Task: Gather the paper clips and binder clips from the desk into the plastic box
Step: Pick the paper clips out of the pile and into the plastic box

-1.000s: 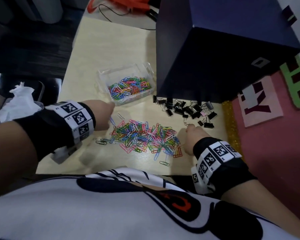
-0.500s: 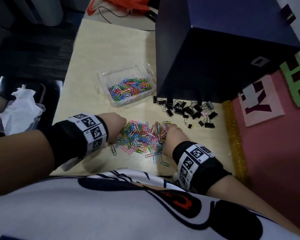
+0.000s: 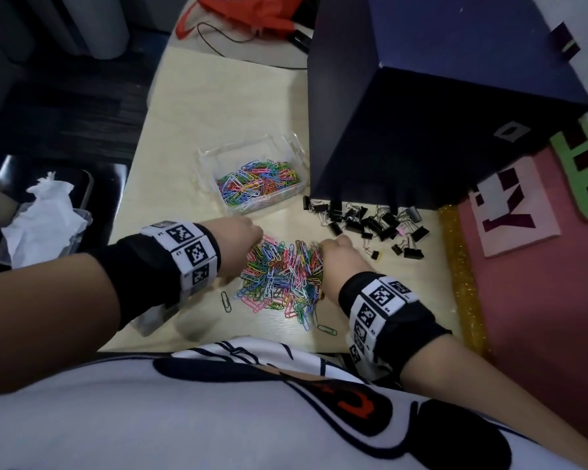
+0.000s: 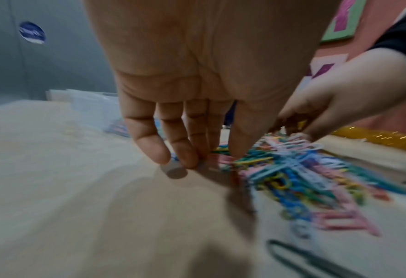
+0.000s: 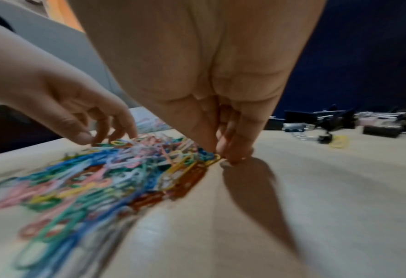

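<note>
A heap of coloured paper clips (image 3: 282,279) lies on the pale desk in front of me. My left hand (image 3: 243,240) stands at the heap's left edge, its straight fingers (image 4: 190,150) pointing down and touching the clips. At the right edge my right hand (image 3: 336,256) has its fingers (image 5: 235,150) bunched, tips on the desk against the clips. The clear plastic box (image 3: 202,157) behind the heap holds many coloured clips. Black binder clips (image 3: 370,222) lie scattered to the right of the box.
A tall dark blue box (image 3: 421,113) stands right behind the binder clips. Two stray clips, dark (image 3: 225,301) and green (image 3: 326,330), lie near the desk's front edge. A gold glitter strip (image 3: 462,276) borders the desk on the right. A tissue-filled container (image 3: 45,215) sits off the left edge.
Both hands have come inward from the outer ends of the spread clips. The clips now sit in a tighter heap between them.
</note>
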The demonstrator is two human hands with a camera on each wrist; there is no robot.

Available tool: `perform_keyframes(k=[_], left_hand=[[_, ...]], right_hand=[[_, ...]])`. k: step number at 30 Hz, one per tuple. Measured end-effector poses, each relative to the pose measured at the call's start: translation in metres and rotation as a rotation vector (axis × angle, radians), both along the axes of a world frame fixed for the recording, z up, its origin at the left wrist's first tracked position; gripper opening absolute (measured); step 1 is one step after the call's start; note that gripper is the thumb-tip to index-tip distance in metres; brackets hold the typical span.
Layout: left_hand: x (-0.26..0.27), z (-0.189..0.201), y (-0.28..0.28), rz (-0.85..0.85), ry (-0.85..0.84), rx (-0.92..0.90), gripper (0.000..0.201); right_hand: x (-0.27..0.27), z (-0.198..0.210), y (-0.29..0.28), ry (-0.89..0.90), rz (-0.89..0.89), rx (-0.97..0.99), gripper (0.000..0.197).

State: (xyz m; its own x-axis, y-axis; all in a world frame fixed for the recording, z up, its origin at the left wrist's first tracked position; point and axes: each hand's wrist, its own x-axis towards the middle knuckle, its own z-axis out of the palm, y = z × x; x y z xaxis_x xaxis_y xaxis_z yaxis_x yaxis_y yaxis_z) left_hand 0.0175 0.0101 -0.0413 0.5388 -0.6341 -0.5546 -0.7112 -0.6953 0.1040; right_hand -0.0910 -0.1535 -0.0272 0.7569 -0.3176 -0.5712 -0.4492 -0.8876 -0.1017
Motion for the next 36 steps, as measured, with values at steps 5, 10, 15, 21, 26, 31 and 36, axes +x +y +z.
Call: perform_keyframes(k=[5,10,15,21,26,31,36], left_hand=[[0.002,0.003,0.000,0.122,-0.002,-0.140,0.040],[0.017,0.013,0.008,0.265,-0.014,-0.151,0.055],[0.024,0.008,0.018,0.305,-0.026,-0.157,0.043],[0.019,0.006,0.044,0.011,0.023,-0.210,0.099],[0.004,0.004,0.039,-0.264,-0.084,0.114,0.135],[-0.004,-0.007,0.020,-0.168,-0.061,-0.019,0.104],[-0.001,-0.009,0.006,-0.070,-0.027,-0.090,0.069]], right_hand=[[0.017,0.010,-0.002,0.024,0.042,-0.009,0.046],[0.027,0.014,-0.003,-0.029,0.157,0.059,0.056],[0.025,0.002,0.016,-0.058,0.273,0.160,0.066],[0.031,0.017,0.002,-0.052,0.203,0.045,0.053],[0.013,0.016,0.003,0.319,0.136,-0.080,0.113],[0.010,0.000,0.016,0.127,0.086,0.094,0.115],[0.017,-0.007,0.015,-0.048,0.085,0.152,0.075]])
